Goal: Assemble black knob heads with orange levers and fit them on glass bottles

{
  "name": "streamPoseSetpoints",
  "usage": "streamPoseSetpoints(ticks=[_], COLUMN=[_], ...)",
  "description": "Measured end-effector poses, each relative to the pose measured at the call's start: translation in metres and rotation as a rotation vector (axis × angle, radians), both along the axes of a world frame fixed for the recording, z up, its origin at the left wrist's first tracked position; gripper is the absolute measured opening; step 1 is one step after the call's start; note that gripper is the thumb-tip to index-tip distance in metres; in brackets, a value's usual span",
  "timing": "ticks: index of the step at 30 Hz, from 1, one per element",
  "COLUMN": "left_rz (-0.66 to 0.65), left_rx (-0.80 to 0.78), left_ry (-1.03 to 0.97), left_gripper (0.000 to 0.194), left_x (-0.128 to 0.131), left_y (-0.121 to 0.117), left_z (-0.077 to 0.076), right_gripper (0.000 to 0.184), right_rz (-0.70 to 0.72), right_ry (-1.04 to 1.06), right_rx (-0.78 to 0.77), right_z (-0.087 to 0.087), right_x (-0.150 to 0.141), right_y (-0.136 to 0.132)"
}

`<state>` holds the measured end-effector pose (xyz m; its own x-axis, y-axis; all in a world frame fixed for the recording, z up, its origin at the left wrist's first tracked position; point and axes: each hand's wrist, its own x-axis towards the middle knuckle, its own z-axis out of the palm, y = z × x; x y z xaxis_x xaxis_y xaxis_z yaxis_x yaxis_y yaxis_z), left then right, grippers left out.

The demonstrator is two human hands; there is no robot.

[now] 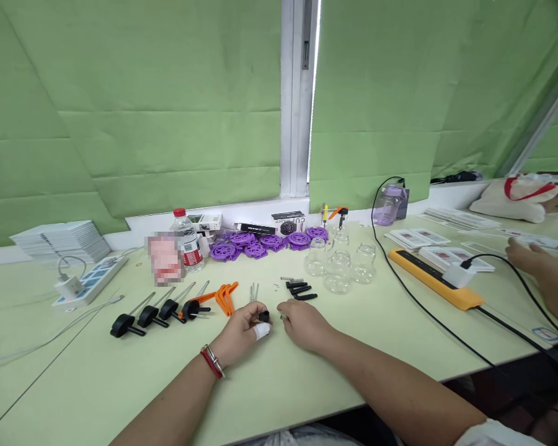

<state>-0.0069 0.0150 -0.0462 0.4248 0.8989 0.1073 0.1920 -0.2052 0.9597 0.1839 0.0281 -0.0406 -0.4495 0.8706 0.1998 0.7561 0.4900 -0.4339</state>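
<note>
A small black plastic part (263, 316) is pinched between the fingers of my left hand (240, 333), whose thumb wears a white wrap. Close by on the right, my right hand (304, 323) is closed at the fingertips. A tiny pale piece shows there, too small to name. Just beyond the hands lie black plastic tubes (303, 290), a coil spring (291, 279) and thin metal rods (254, 291). Orange trigger-shaped levers (224, 300) rest past my left hand. Left of them, several black round pump heads (123, 325) with metal stems lie in a row.
Clear bottles (338, 274) stand beyond my right hand. Purple plastic wheels (257, 249) and a water bottle (192, 244) line the back. A yellow power strip (434, 280) and black cable cross the right side. Another person's hand (532, 257) is at far right.
</note>
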Motion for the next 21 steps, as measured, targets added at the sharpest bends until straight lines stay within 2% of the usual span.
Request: streamPoseSetpoints(ticks=[5, 7, 12, 21], left_rz=[-0.005, -0.002, -0.019, -0.036], left_rx=[0.028, 0.045, 0.086, 0.079], left_ry=[0.008, 0.021, 0.014, -0.045], left_gripper=[0.015, 0.016, 0.018, 0.017], left_x=[0.000, 0.000, 0.002, 0.003], left_y=[0.002, 0.001, 0.000, 0.000], left_z=[-0.001, -0.002, 0.001, 0.002], right_gripper=[0.023, 0.022, 0.019, 0.012], right_rz=[0.088, 0.135, 0.213, 0.228], right_ry=[0.588, 0.723, 0.719, 0.601], right_rx=[0.099, 0.105, 0.089, 0.174], right_z=[0.005, 0.006, 0.005, 0.010], right_x=[-0.008, -0.012, -0.017, -0.017], right_y=[0.003, 0.001, -0.006, -0.010])
